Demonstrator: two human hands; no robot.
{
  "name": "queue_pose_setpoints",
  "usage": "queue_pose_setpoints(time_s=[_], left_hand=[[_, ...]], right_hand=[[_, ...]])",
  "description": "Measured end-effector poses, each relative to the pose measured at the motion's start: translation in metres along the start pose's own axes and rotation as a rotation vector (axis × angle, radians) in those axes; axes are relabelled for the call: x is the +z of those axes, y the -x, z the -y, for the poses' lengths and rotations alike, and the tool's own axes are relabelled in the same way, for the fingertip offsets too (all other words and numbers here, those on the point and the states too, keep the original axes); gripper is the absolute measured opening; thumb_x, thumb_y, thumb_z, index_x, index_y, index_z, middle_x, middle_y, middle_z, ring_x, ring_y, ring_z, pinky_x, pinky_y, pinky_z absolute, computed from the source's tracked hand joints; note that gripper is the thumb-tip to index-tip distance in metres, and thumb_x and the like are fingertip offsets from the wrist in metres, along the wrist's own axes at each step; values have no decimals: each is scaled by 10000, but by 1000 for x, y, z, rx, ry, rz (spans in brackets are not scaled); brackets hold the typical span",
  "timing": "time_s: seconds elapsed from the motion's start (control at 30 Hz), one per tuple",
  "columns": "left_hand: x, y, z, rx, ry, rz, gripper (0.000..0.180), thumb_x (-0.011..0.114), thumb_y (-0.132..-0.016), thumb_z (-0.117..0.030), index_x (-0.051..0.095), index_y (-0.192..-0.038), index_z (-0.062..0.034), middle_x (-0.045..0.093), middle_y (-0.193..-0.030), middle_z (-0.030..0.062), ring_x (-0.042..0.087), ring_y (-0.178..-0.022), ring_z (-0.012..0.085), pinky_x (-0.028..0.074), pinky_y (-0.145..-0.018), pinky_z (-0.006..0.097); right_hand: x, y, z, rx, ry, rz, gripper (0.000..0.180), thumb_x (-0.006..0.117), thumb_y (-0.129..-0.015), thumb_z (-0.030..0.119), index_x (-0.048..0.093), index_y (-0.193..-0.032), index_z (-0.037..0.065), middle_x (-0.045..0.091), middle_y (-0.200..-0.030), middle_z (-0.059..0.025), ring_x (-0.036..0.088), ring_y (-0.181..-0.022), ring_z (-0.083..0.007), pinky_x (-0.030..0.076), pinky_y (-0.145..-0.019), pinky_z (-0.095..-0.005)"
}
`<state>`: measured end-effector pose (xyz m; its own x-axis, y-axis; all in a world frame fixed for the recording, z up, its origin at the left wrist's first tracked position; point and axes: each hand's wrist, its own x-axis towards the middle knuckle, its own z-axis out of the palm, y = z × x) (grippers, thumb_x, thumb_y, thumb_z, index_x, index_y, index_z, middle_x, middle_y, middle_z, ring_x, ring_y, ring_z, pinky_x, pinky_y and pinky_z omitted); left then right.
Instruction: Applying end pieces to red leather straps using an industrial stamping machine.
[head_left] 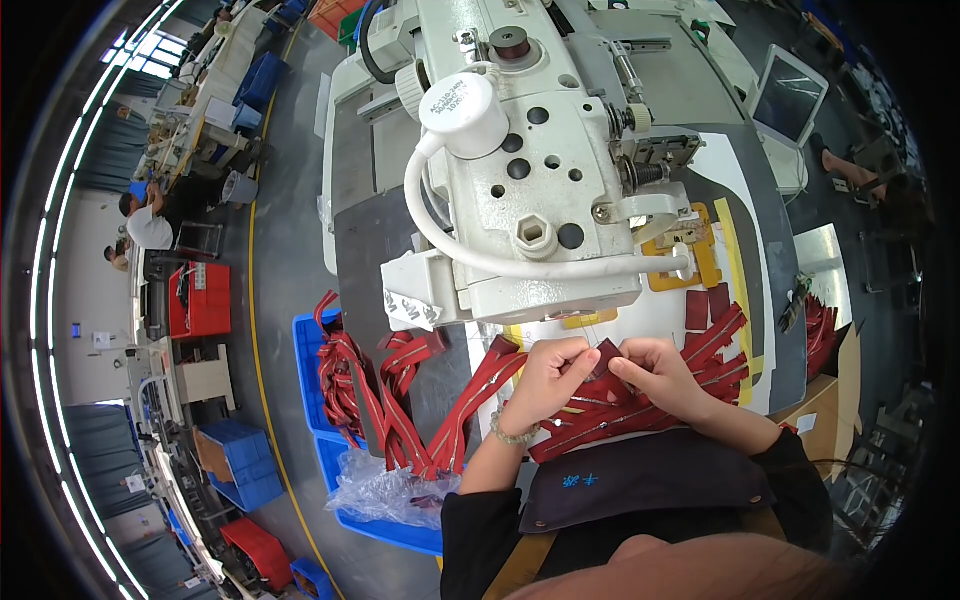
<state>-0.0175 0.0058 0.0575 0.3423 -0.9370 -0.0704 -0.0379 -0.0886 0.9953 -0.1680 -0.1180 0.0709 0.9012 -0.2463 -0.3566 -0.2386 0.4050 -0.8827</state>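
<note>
Below the head of a white sewing machine, my two hands meet over the work surface. My left hand is closed, thumb and fingers pinching one side of a small dark red fabric piece. My right hand pinches that piece from its other side. Underneath and around them lie red zippers with metal teeth, heaped across each other. More zipper strips trail off to the left. Two small maroon patches lie side by side beyond my right hand.
Blue bins at the left hold red zippers and a clear plastic bag. A yellow clamp plate sits right of the machine head. To the right are a cardboard box and a screen. Another person is far left.
</note>
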Motion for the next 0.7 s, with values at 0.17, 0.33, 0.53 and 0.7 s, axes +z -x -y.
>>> queue_pose_setpoints(time_s=[0.17,0.33,0.53,0.7], left_hand=[[-2,-3,2,20,-12,-21,334,562,-934,-163,456,-667,7,336,-541,-5,283,-537,60,257,-470,265],[-4,-3,3,-4,-10,-10,349,559,-940,-193,478,-668,10,396,-534,7,322,-527,55,281,-472,257],[-1,-5,6,-94,74,-27,341,544,-941,-192,533,-676,22,530,-571,18,444,-552,46,353,-513,224],[-2,-5,10,-155,112,-41,331,537,-937,-182,569,-680,24,559,-586,14,469,-562,43,360,-529,217]], right_hand=[[-1,1,-3,-49,-84,19,250,520,-960,139,539,-754,-1,533,-644,9,529,-612,-54,456,-594,-219],[-3,3,1,-13,-7,38,224,503,-956,135,596,-829,-24,656,-746,-76,551,-638,-68,451,-612,-220],[-4,-2,-7,121,-238,30,261,475,-967,192,603,-849,-1,638,-712,-84,572,-616,-120,459,-594,-255],[-4,-7,-8,246,-434,21,263,483,-960,215,598,-864,-2,620,-706,-94,579,-607,-154,468,-596,-282]])
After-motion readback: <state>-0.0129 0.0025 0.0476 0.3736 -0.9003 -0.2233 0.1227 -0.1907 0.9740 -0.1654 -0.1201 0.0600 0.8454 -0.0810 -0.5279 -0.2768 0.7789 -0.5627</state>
